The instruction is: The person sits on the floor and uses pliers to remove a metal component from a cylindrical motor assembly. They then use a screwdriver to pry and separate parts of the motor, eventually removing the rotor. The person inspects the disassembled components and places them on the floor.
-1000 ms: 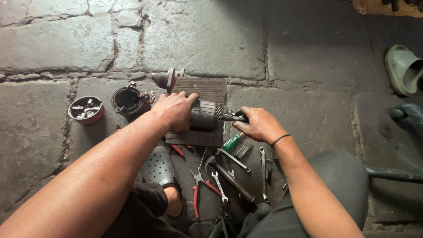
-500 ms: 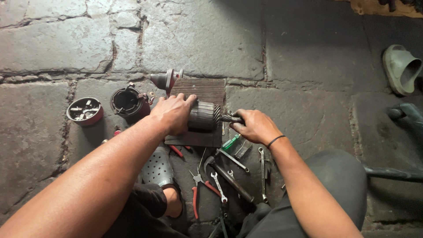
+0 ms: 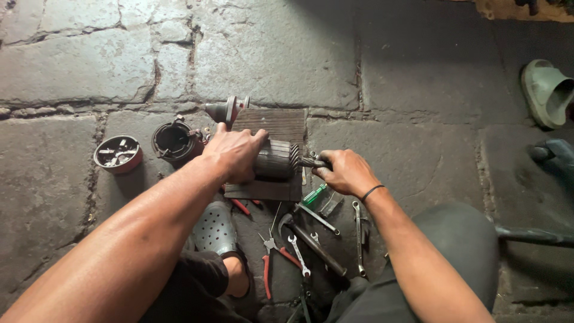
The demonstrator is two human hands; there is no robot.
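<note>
- Your left hand [image 3: 234,154] closed its grip over the armature [image 3: 274,160] on the wooden block [image 3: 272,122].
- Your right hand [image 3: 344,172] gripped its shaft [image 3: 310,161], just right of the left grip.

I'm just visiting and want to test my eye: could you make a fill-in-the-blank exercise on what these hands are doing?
1. The left hand presses down on a ribbed metal ____ part lying on the wooden board.
2. The right hand grips the part's thin ____ end.
3. The pliers near the person's foot have ____ handles.
4. The floor is made of ____ slabs.

Missing words: motor; shaft; red; stone
</note>
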